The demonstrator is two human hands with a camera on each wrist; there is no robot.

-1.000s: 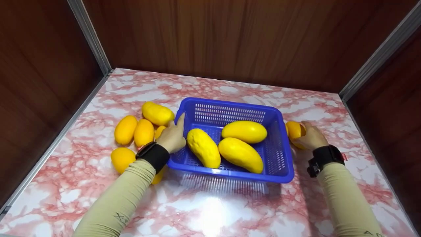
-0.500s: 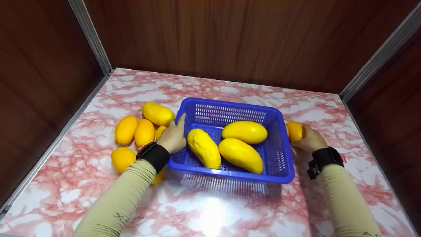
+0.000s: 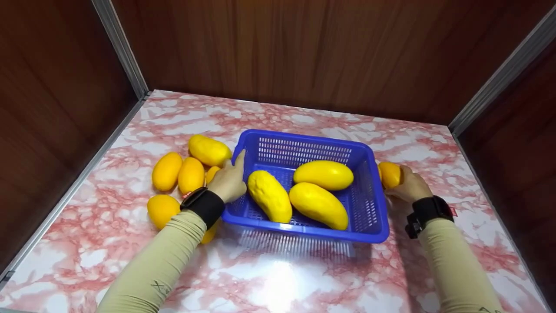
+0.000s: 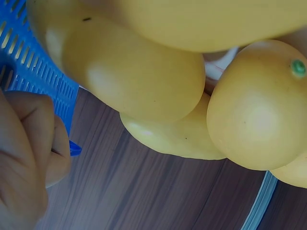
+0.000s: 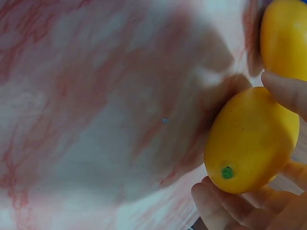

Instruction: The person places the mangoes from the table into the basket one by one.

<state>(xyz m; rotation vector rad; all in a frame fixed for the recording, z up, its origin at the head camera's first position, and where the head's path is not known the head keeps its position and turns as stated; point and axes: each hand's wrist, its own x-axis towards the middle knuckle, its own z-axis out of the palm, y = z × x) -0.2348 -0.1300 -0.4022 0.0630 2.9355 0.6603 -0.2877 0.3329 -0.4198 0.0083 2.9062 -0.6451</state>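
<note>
My left hand (image 3: 228, 181) grips the left rim of a blue slotted basket (image 3: 299, 232), its index finger laid along the wall; its bent fingers show in the left wrist view. Three large yellow mangoes, one of them bumpy (image 3: 270, 196), lie inside. Right of the basket, my right hand (image 3: 410, 184) holds an orange-yellow mango (image 5: 252, 139) between thumb and fingers, its green stem spot showing. Beyond the thumb in the right wrist view lies a second mango (image 5: 286, 40). Orange-yellow fruit (image 3: 390, 175) shows between hand and basket in the head view.
Several mangoes lie left of the basket, among them a long one (image 3: 210, 150) and a rounder one (image 3: 162, 211); the left forearm partly hides some. The marbled table (image 3: 87, 234) is enclosed by dark wood panels (image 3: 299, 52) with metal corner strips (image 3: 124, 52).
My right hand has shifted slightly at the mango beside the basket, and its fingers have drawn in around it. The left hand and basket have barely moved.
</note>
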